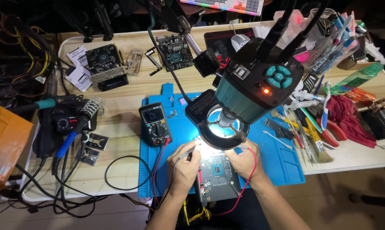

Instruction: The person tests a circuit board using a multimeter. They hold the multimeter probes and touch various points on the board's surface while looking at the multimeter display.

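A grey circuit board [218, 176] lies on the blue work mat [282, 164] under the lit ring light of a teal microscope head [254, 87]. My left hand [185, 164] grips a thin probe with a black lead, its tip on the board's bright upper left corner. My right hand [243, 157] rests on the board's right side and holds a probe with a red lead that loops past my wrist. Both leads run to a black multimeter [155, 123] standing on the mat's left part.
A soldering station [65, 123] with a blue-handled iron [75, 132] sits at the left among cables. Two more circuit boards [104, 59] lie at the back. Tweezers, brushes and red-handled cutters [328, 136] lie right of the mat, beside a red cloth [350, 117].
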